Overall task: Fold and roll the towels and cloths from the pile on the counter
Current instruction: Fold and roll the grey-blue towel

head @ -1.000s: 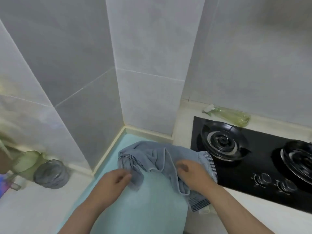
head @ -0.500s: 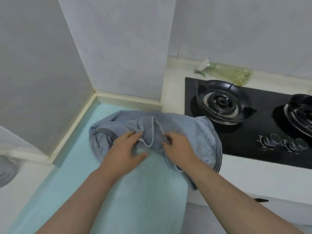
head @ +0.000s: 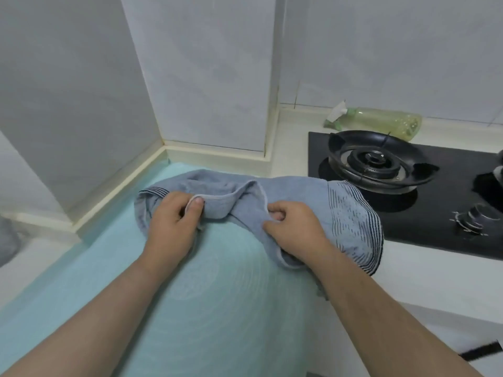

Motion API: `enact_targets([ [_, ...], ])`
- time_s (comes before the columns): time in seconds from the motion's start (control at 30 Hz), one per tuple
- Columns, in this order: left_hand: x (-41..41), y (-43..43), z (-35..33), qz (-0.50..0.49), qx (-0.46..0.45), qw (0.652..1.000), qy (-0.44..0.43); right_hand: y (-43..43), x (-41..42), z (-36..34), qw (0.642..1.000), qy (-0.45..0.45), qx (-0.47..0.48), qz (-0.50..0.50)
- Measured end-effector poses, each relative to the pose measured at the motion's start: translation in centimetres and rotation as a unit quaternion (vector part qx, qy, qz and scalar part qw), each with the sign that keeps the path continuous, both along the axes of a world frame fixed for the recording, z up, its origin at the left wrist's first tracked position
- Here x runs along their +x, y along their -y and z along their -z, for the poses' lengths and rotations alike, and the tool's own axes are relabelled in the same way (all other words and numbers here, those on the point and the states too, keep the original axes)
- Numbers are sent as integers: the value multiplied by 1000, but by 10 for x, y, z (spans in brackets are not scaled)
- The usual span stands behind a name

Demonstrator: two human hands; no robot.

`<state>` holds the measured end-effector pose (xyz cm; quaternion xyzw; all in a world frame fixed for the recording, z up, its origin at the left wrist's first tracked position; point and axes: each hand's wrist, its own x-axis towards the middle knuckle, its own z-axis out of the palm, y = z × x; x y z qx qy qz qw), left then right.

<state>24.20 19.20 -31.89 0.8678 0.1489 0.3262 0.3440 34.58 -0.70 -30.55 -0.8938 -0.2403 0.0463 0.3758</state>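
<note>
A blue-grey towel (head: 299, 194) with dark striped ends lies crumpled across the far part of a light teal mat (head: 217, 308) on the counter. Its right striped end (head: 353, 227) hangs over the mat's right edge toward the stove. My left hand (head: 174, 221) pinches the towel's pale hem between thumb and fingers near the left striped end. My right hand (head: 294, 227) grips a fold of the same hem a little to the right, fingers curled into the cloth. A loop of hem arches between both hands.
A black gas hob (head: 408, 191) with a burner (head: 373, 161) and knobs (head: 473, 216) lies right of the towel. A green spray bottle (head: 381, 123) lies on its side behind it. Tiled walls close the corner behind the mat. A grey object (head: 8, 243) sits at far left.
The view has tilted down and right, closer to the towel. Both hands have closed on the towel's hem and moved slightly apart, lifting a loop of hem between them.
</note>
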Motion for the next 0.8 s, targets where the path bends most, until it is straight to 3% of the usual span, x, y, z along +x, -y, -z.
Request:
enact_targets([
  [0.2,-21,4,-2,2,18,1000,-2,13,-29,-17,991,-91,68,-76],
  [0.4,-72,34,-16,-119,51,991,28,24,-89,-19,978,-80,171,-85],
  [0.47,-96,54,-21,-113,-15,992,56,25,-111,-15,968,-84,218,-86],
  [0.6,-128,78,-22,-37,-233,971,34,31,-154,0,946,-101,285,-120],
  [0.7,-143,86,-30,-3,-359,933,38,39,-181,11,959,-62,232,-151],
  [0.8,-152,88,-38,17,-409,912,8,45,-197,17,974,-3,146,-175],
])
